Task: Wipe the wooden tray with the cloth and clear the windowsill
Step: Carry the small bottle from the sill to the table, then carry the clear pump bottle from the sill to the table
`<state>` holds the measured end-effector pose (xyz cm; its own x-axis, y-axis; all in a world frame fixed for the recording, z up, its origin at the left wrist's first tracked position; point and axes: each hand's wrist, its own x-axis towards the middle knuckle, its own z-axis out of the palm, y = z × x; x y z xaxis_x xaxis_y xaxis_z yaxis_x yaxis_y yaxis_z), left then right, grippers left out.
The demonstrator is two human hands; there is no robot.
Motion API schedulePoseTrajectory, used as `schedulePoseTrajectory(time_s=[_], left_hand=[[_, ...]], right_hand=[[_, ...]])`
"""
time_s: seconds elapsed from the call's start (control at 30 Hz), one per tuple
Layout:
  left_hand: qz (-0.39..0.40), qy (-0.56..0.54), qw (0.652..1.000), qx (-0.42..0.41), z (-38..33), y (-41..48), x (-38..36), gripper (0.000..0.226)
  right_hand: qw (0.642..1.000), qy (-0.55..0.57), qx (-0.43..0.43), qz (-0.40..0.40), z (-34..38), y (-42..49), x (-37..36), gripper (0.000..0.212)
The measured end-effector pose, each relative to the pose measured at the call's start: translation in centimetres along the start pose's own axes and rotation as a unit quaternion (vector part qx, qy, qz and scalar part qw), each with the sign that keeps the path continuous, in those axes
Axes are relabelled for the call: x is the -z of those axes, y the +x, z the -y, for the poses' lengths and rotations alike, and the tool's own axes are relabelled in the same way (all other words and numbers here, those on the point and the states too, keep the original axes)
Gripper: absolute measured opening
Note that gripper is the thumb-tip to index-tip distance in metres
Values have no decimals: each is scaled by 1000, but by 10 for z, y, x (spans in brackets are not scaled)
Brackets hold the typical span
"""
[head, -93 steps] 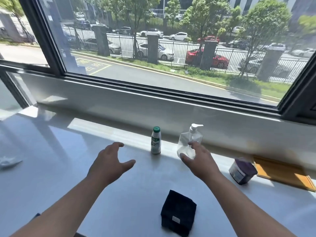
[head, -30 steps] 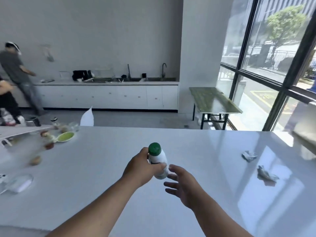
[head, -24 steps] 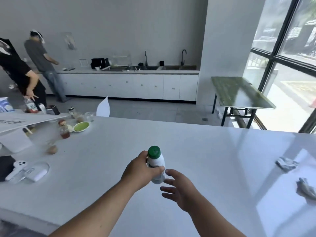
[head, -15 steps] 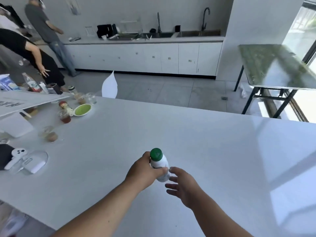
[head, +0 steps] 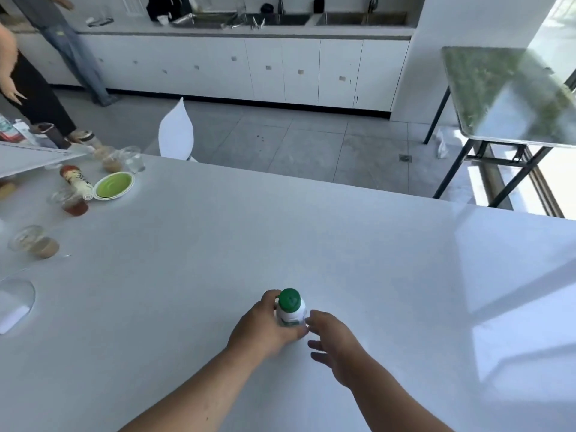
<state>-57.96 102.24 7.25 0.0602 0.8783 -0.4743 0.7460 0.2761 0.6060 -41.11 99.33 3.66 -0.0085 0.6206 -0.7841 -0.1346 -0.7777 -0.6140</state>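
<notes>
Upright white bottle (head: 291, 316), green cap

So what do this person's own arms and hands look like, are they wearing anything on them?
Both forearms are bare as far as the view reaches: no sleeves show. The left hand and right hand carry no gloves, rings, watch or bands that can be seen.

Bright daylight from the right, glare patches on white table (head: 343, 232) right of the right hand (head: 335, 344), soft shadows beneath, cups (head: 40, 244) far left blurred, wide-angle bending at edges
</notes>
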Motion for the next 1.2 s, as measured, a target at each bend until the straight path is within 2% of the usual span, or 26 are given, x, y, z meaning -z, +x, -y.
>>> schedulePoseTrajectory(time_s=[0.1, 0.2, 0.27, 0.33, 0.4, 0.47, 0.63, 0.8, 0.97, 1.2], left_hand=[[33, -12, 999, -23, -5, -6, 30, 117], [-4, 15, 995, -94, -26, -10, 74, 108], [-49, 69, 985, -153, -50, -14, 104, 98], [-82, 131, 964, -217, -80, -23, 125, 90], [-92, 157, 942, -284, -107, -35, 131, 88], [-79, 163, 921, -346, -128, -51, 123, 87], [34, 170, 878, -446, -136, -108, 54, 87], [149, 179, 829, -508, -139, -201, -27, 87], [191, 178, 750, -608, -176, -320, -93, 86], [258, 194, 669, -669, -184, -481, -198, 82]], right_hand=[[992, -67, 79, -68, 25, -21, 10, 49], [959, -140, 183, -167, 60, -63, 24, 53], [910, -222, 244, -250, 79, -100, 33, 58], [837, -321, 288, -337, 91, -143, 41, 65], [766, -384, 309, -412, 88, -189, 47, 68], [725, -399, 302, -473, 69, -232, 53, 70], [701, -395, 184, -564, -36, -320, 60, 69], [683, -343, 103, -637, -143, -414, 65, 79], [643, -241, 59, -725, -240, -517, 79, 76], [630, -134, -11, -764, -392, -615, 97, 63]])
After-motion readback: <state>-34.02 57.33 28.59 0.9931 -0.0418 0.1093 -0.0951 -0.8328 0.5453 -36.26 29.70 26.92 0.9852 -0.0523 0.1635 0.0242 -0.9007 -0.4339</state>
